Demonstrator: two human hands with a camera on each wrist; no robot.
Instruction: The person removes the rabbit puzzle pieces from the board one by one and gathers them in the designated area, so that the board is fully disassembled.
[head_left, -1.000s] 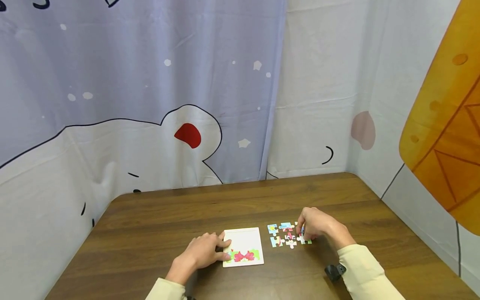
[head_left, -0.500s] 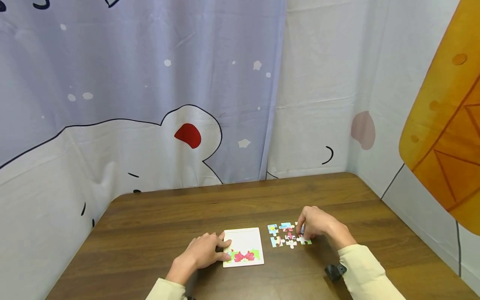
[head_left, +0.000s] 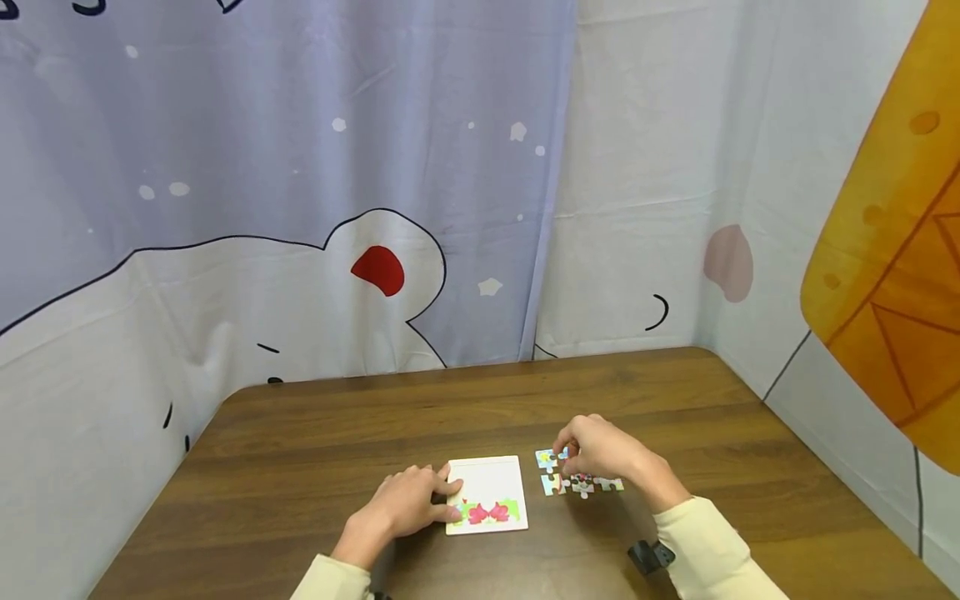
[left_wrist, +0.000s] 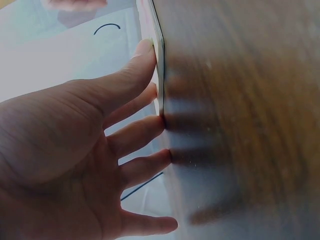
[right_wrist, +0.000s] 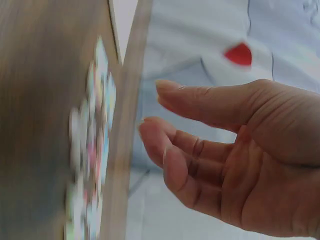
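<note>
A white square puzzle board [head_left: 487, 483] lies flat, pink and green pieces along its near side. My left hand [head_left: 408, 500] rests at its left edge, thumb and index finger on top; in the left wrist view the other fingers [left_wrist: 137, 135] spread down along the edge and table. To the right of the board, colourful jigsaw pieces lie in two rows, among them a blue corner piece [head_left: 545, 460] and a green-edged piece [head_left: 611, 484]. Over the upper row hovers my right hand [head_left: 603, 454], hiding part of it. Its thumb and bent fingers [right_wrist: 175, 167] stand apart with nothing between them.
Everything lies on a brown wooden table [head_left: 360, 417]. A printed cloth curtain [head_left: 300, 167] hangs behind the table and along its sides. A small black device [head_left: 649, 557] sits at my right wrist.
My right hand has moved left from the upper right jigsaw piece to over the upper middle of the group. The left hand and the puzzle board have stayed in place.
</note>
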